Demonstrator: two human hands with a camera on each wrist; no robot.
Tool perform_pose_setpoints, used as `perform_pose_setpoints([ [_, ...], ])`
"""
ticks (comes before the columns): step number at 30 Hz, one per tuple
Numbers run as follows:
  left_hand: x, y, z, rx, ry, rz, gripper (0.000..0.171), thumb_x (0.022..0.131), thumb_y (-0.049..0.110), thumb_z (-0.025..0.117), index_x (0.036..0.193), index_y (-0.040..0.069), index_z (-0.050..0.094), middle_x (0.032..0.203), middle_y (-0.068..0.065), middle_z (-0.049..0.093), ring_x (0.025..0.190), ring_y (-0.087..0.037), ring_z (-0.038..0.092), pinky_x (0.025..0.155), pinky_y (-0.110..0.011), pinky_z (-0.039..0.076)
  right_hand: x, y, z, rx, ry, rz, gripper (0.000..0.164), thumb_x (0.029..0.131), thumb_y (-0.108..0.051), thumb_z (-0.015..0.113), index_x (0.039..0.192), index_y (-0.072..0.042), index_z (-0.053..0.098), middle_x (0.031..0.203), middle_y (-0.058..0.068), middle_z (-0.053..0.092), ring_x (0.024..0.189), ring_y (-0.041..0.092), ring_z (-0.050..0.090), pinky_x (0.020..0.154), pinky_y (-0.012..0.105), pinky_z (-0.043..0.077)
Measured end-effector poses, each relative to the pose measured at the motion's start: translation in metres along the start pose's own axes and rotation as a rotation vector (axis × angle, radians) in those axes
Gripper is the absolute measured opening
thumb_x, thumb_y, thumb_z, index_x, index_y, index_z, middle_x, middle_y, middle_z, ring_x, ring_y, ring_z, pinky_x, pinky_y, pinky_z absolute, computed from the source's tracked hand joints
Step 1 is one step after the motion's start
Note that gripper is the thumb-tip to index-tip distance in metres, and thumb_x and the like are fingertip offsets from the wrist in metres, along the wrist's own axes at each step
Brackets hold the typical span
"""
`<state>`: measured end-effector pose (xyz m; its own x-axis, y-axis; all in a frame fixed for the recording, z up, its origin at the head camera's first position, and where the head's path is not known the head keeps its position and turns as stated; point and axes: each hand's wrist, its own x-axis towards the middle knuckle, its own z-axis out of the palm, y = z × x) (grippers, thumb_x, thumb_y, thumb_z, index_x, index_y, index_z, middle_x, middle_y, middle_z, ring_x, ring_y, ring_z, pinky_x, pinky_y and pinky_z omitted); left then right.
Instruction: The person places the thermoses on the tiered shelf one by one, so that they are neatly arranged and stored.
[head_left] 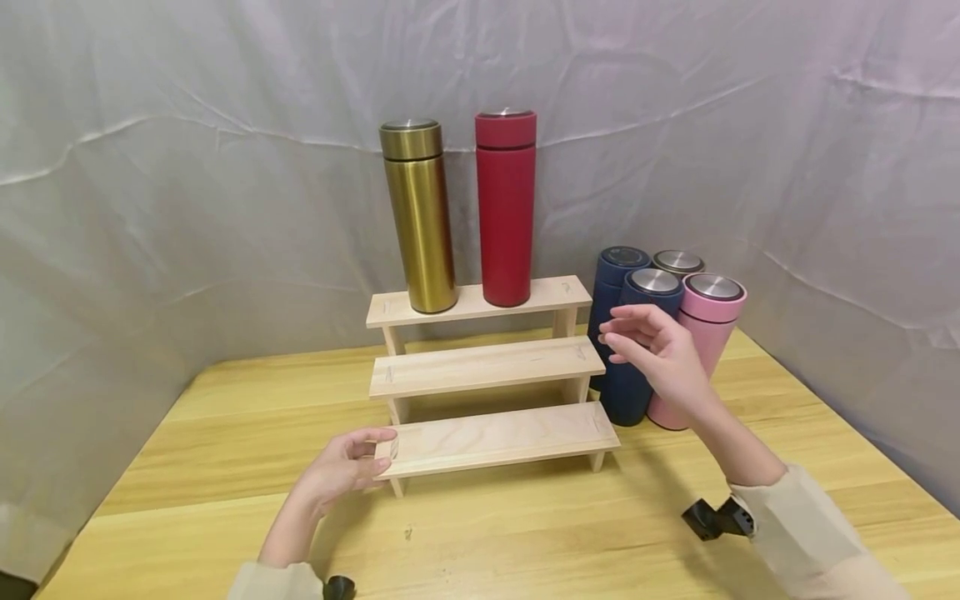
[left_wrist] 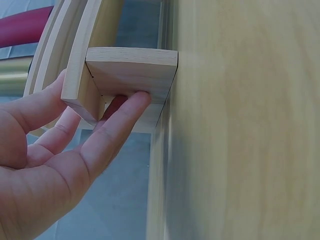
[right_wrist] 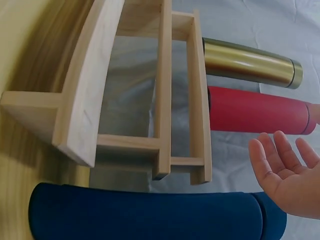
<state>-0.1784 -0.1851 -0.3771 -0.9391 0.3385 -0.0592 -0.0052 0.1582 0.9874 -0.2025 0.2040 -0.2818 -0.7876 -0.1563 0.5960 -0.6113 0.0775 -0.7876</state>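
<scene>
In the head view, the person's left hand (head_left: 341,467) grips the near left end of a three-step wooden stand (head_left: 487,367), thumb and fingers pinching the end of its lowest shelf (head_left: 502,440). The stand rises to the right of that hand and beyond it on the wood-grained table (head_left: 525,533). On the top step, well above the grip, a gold bottle (head_left: 422,225) and, to its right, a red bottle (head_left: 507,217) stand upright.

The right hand (head_left: 660,354) is raised off the stand's right side, fingers apart from the thumb, gently bent and holding nothing. Just behind it, partly hidden, stand a near dark blue bottle (head_left: 627,392), a far dark blue bottle (head_left: 604,292), a pink bottle (head_left: 707,329) and another bottle with a silvery lid (head_left: 678,262).

In the left wrist view, the left hand's digits are clamped about the shelf end: one lies against the plank's edge, another reaches the leg panel (left_wrist: 132,75) beneath it. The gold and red bottles show past the grip, behind the shelves.

In the right wrist view, the right hand's palm shows, fingers loosely spread, clear of the stand. One blue bottle lies nearer the camera, beside the hand.
</scene>
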Motion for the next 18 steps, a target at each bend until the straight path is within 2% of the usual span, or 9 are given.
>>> perform_pose_setpoints([
  [1, 0.000, 0.000, 0.000, 0.000, 0.000, 0.000, 0.048, 0.084, 0.000, 0.056, 0.125, -0.015, 0.035, 0.114, -0.030, 0.044, 0.090, -0.024, 0.054, 0.081, -0.043, 0.049, -0.001, 0.002, -0.002, 0.007, -0.005, -0.008, 0.023, 0.086, -0.005, 0.058, 0.107, 0.000, 0.053, 0.095, 0.010, 0.062, 0.084, 0.012, 0.060, 0.067, 0.024, 0.053],
  [2, 0.000, 0.001, 0.000, 0.001, -0.001, 0.001, 0.048, 0.084, 0.000, 0.056, 0.125, -0.015, 0.035, 0.115, -0.030, 0.043, 0.090, -0.024, 0.054, 0.081, -0.043, 0.049, -0.001, 0.024, -0.012, 0.059, -0.031, -0.031, 0.026, 0.086, -0.009, 0.060, 0.109, 0.000, 0.053, 0.097, 0.011, 0.062, 0.086, 0.013, 0.060, 0.069, 0.025, 0.053],
  [5, 0.001, 0.002, 0.000, 0.002, -0.003, -0.001, 0.048, 0.085, 0.000, 0.056, 0.125, -0.015, 0.035, 0.115, -0.031, 0.042, 0.091, -0.024, 0.053, 0.081, -0.043, 0.049, -0.006, 0.026, -0.018, 0.048, -0.043, -0.036, 0.031, 0.085, -0.013, 0.061, 0.110, 0.003, 0.052, 0.099, 0.015, 0.061, 0.087, 0.012, 0.060, 0.069, 0.024, 0.053],
  [8, 0.001, 0.002, 0.000, 0.007, -0.005, -0.004, 0.048, 0.085, 0.000, 0.056, 0.125, -0.015, 0.035, 0.116, -0.031, 0.042, 0.091, -0.024, 0.054, 0.081, -0.043, 0.049, -0.011, 0.025, -0.021, 0.064, -0.030, -0.023, 0.024, 0.086, -0.006, 0.059, 0.107, 0.004, 0.053, 0.097, 0.015, 0.062, 0.086, 0.014, 0.061, 0.069, 0.023, 0.053],
  [9, 0.001, 0.002, 0.000, 0.010, -0.006, -0.004, 0.048, 0.085, 0.001, 0.056, 0.125, -0.015, 0.035, 0.115, -0.031, 0.043, 0.091, -0.024, 0.053, 0.082, -0.042, 0.049, -0.015, 0.003, -0.015, 0.018, -0.006, -0.002, 0.020, 0.086, -0.003, 0.057, 0.104, 0.004, 0.054, 0.094, 0.015, 0.062, 0.084, 0.014, 0.061, 0.067, 0.022, 0.053],
  [13, 0.001, 0.002, 0.000, 0.022, -0.006, -0.005, 0.048, 0.085, 0.001, 0.057, 0.125, -0.014, 0.036, 0.115, -0.031, 0.043, 0.092, -0.024, 0.053, 0.082, -0.042, 0.048, -0.022, -0.001, -0.019, 0.015, 0.026, 0.021, 0.017, 0.085, 0.009, 0.052, 0.099, 0.002, 0.057, 0.092, 0.007, 0.064, 0.083, 0.013, 0.061, 0.065, 0.022, 0.053],
  [18, 0.000, 0.001, 0.000, 0.023, 0.003, -0.011, 0.048, 0.084, 0.002, 0.057, 0.125, -0.014, 0.037, 0.115, -0.030, 0.044, 0.092, -0.024, 0.053, 0.082, -0.042, 0.048, -0.030, 0.000, -0.029, -0.013, 0.045, 0.014, 0.016, 0.083, 0.013, 0.051, 0.099, 0.011, 0.054, 0.091, 0.005, 0.065, 0.082, 0.013, 0.061, 0.066, 0.021, 0.052],
])
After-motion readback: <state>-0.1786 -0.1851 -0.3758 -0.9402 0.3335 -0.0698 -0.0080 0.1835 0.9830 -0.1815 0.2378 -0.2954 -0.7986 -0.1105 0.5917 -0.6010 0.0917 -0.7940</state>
